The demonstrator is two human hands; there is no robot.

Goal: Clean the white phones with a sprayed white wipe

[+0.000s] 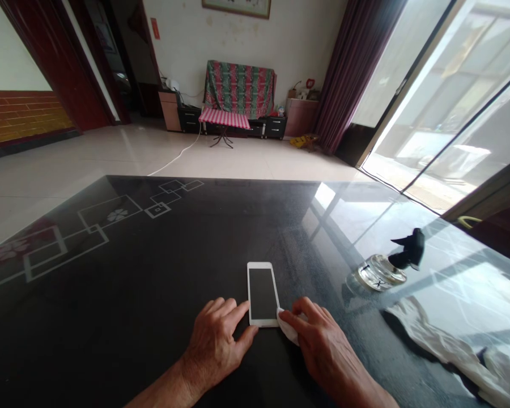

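Note:
A white smartphone (262,293) with a dark screen lies face up on the black glossy table (153,283). My left hand (221,334) steadies it, index finger against its left edge and thumb at its lower left corner; the other fingers are curled. In my right hand (323,345) is a bunched white cloth (288,326), pinched between the fingers and touching the phone's lower right edge. Part of the cloth is hidden beneath that hand. Farther right, a clear spray bottle (382,273) with a black trigger head stands on the tabletop.
A crumpled pale cloth (446,345) lies near the right side of the table. Beyond the table are a small folding table with a pink striped top (224,118), a patterned cover (240,88) over something upright, and low cabinets. Glass doors (446,119) stand at the right.

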